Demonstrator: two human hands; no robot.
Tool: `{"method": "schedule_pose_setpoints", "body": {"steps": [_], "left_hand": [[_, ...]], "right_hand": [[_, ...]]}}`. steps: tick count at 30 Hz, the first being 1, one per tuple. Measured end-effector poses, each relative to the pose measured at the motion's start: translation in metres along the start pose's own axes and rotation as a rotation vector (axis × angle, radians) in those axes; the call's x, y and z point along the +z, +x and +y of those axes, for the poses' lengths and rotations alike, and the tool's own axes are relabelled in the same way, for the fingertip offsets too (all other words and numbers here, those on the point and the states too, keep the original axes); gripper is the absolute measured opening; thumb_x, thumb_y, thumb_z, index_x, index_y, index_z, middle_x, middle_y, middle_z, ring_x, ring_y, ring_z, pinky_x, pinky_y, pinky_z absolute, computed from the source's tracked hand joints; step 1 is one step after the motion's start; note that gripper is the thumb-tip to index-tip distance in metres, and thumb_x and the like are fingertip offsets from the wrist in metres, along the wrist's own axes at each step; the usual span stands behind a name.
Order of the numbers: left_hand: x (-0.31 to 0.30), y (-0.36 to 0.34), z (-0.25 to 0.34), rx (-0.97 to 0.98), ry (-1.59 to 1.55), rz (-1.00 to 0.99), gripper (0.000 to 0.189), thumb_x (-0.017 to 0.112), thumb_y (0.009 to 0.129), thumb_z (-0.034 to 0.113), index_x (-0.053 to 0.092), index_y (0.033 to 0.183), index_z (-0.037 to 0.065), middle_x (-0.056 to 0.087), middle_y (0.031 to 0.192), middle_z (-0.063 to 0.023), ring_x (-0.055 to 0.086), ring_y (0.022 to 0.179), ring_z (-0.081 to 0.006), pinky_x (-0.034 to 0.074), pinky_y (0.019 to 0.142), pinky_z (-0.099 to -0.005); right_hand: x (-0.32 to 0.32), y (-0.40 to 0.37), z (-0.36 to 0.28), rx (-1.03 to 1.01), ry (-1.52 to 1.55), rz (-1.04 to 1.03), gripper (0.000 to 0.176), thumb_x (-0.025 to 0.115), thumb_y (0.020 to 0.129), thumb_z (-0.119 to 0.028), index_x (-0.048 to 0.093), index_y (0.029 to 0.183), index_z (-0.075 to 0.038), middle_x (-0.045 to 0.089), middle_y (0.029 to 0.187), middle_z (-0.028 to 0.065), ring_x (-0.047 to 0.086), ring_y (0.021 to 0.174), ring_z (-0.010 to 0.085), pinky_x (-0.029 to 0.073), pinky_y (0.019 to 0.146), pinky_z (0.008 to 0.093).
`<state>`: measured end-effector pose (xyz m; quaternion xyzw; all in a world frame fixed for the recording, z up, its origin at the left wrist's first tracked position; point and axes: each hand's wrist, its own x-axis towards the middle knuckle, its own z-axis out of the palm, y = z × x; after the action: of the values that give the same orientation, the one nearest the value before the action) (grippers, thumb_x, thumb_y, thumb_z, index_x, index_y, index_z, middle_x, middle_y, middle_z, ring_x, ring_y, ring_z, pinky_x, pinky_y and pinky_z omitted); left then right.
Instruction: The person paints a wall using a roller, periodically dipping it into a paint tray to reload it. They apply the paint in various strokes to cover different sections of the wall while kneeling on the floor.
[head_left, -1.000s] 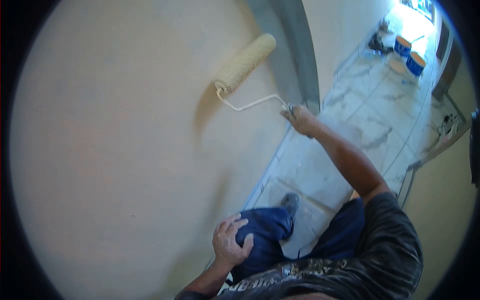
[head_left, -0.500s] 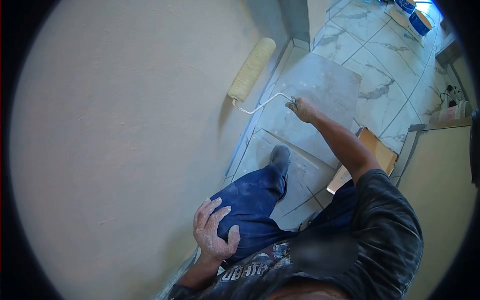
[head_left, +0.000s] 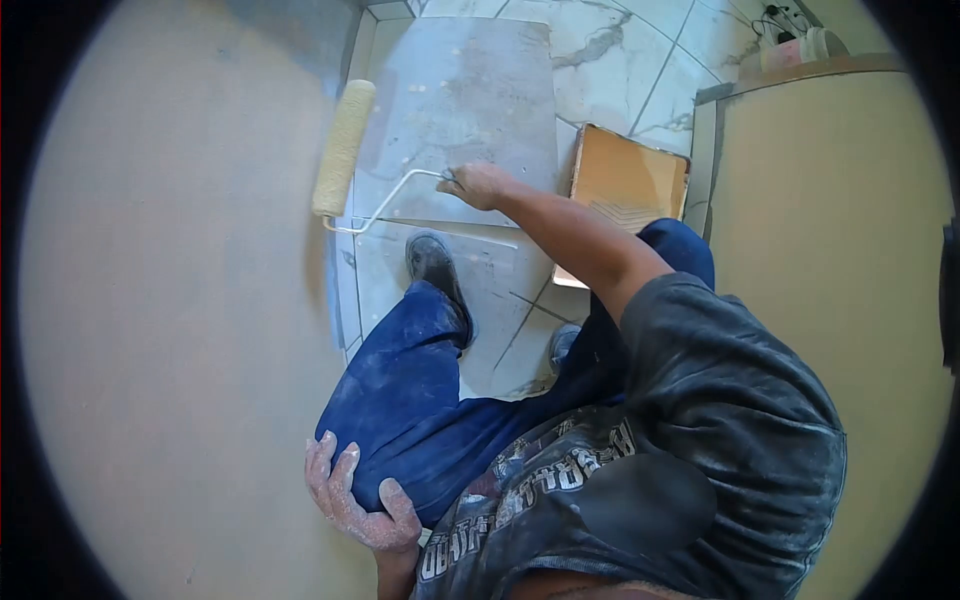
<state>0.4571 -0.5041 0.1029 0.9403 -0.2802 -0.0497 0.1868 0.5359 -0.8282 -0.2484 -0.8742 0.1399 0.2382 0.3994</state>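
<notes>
A paint roller (head_left: pixel 344 150) with a cream sleeve and a white wire frame is at the edge of the wall (head_left: pixel 180 280). My right hand (head_left: pixel 472 187) is closed around its handle, which is mostly hidden by the fingers. My left hand (head_left: pixel 362 498), dusty with white powder, rests on my left knee with its fingers spread and holds nothing. To the right of my right forearm, a paint tray (head_left: pixel 622 178) with orange-beige paint lies on the floor, partly covered by my arm and knee.
Grey boards (head_left: pixel 460 110) cover part of the marbled tile floor (head_left: pixel 610 60). A low beige wall (head_left: pixel 820 200) stands at the right, with a bucket (head_left: pixel 822 45) and dark cables behind it. My shoe (head_left: pixel 432 262) is on the floor near the left wall.
The view has turned to the right, so the wall, roller and hands appear farther left and more of the paint tray shows. My right hand still holds the roller; my left remains on the knee.
</notes>
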Motion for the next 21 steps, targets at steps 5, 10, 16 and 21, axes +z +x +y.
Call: {"method": "schedule_pose_setpoints", "body": {"steps": [5, 10, 16, 21], "left_hand": [[-0.009, 0.002, -0.004, 0.001, -0.003, 0.019, 0.040, 0.059, 0.083, 0.027, 0.060, 0.112, -0.001, 0.058, 0.123, -0.0252, 0.051, 0.120, -0.0457, 0.037, 0.106, -0.0568], [-0.009, 0.002, -0.002, -0.008, -0.014, 0.071, 0.039, 0.062, 0.074, 0.021, 0.065, 0.105, -0.001, 0.060, 0.119, -0.0244, 0.053, 0.117, -0.0445, 0.038, 0.106, -0.0547], [-0.013, -0.002, 0.000, -0.081, -0.026, 0.088, 0.037, 0.068, 0.070, 0.020, 0.069, 0.104, 0.005, 0.063, 0.118, -0.0190, 0.058, 0.114, -0.0411, 0.044, 0.102, -0.0514], [-0.012, -0.010, 0.008, -0.129, 0.061, 0.130, 0.038, 0.073, 0.071, 0.023, 0.070, 0.106, 0.010, 0.064, 0.121, -0.0136, 0.059, 0.115, -0.0376, 0.045, 0.101, -0.0486]], "right_hand": [[0.022, -0.002, 0.008, -0.011, 0.001, 0.049, 0.051, 0.053, 0.096, -0.050, 0.066, 0.108, -0.002, 0.068, 0.100, 0.0257, 0.065, 0.095, 0.0438, 0.050, 0.084, 0.0514], [0.041, 0.014, -0.017, -0.092, -0.023, 0.074, 0.049, 0.054, 0.095, -0.050, 0.066, 0.103, -0.004, 0.068, 0.095, 0.0262, 0.064, 0.092, 0.0458, 0.049, 0.080, 0.0537], [0.076, 0.045, -0.036, -0.211, -0.003, 0.217, 0.050, 0.055, 0.094, -0.048, 0.062, 0.117, -0.004, 0.066, 0.106, 0.0267, 0.063, 0.101, 0.0443, 0.049, 0.086, 0.0515], [0.067, 0.045, -0.071, -0.333, 0.050, 0.307, 0.042, 0.057, 0.093, -0.044, 0.062, 0.096, -0.002, 0.065, 0.079, 0.0289, 0.063, 0.078, 0.0491, 0.049, 0.068, 0.0555]]}}
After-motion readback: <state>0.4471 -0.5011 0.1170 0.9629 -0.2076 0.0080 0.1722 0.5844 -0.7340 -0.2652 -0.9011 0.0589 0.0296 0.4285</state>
